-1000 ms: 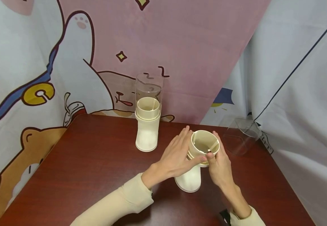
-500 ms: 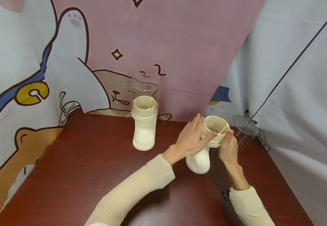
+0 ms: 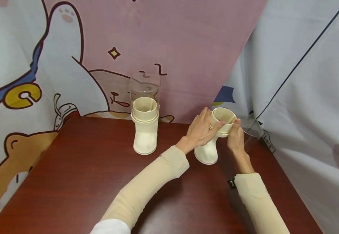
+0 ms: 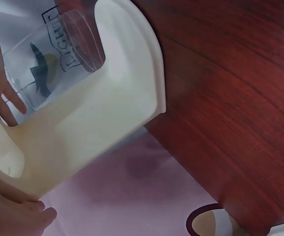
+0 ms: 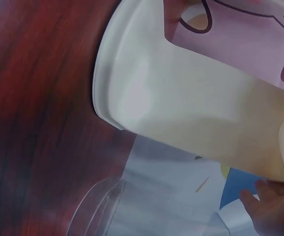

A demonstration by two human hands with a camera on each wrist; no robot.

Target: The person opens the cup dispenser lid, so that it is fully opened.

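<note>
A cream dispenser base [image 3: 206, 151], with a wide round collar on top and a flared foot, stands tilted between both hands. My left hand [image 3: 198, 131] holds the collar from the left, fingers along its side and thumb across the front. My right hand [image 3: 236, 138] grips the right side, its thumb at the rim. The left wrist view shows the base's neck [image 4: 93, 113] and foot, with fingertips [image 4: 36, 214] behind the collar. In the right wrist view the foot [image 5: 132, 83] is close over the tabletop. Parts of the right fingers are hidden behind the collar.
A matching cream base [image 3: 145, 139] with a clear tube [image 3: 144, 85] on it stands upright at the back of the table [image 3: 78, 182]. Behind my right hand lies a clear container [image 3: 252, 130], near the back right edge. Printed cloth [image 3: 187, 55] hangs close behind the table.
Both hands have moved the cream base away from the body, towards the back right, beside the clear container. The head view has shifted slightly; the other base stays put.
</note>
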